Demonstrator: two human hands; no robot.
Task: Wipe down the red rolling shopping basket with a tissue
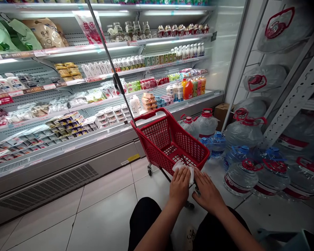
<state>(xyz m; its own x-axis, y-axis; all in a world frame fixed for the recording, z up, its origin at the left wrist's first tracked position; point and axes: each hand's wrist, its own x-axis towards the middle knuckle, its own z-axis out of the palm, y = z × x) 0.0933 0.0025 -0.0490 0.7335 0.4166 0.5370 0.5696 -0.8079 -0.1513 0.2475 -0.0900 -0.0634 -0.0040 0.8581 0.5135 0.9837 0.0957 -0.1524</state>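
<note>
A red shopping cart (157, 157) with lattice sides stands on the tiled floor in front of me. At its near rim, a white cloth or tissue (191, 174) lies under and between my hands. My left hand (180, 183) presses on the white cloth, fingers together and pointing forward. Beside it, my right hand (207, 190) touches the cloth's right edge near the basket's corner, its fingers stretched out and its thumb apart. A dark pole (108, 55) rises from the cart's far left corner. The palms of both hands are hidden.
An open refrigerated shelf (115, 136) of dairy goods and drinks runs along the left and back. Large water bottles (240, 177) crowd the floor at right, near a white perforated rack (290, 101). A cardboard box (221, 113) stands behind. My knees are close below the cart.
</note>
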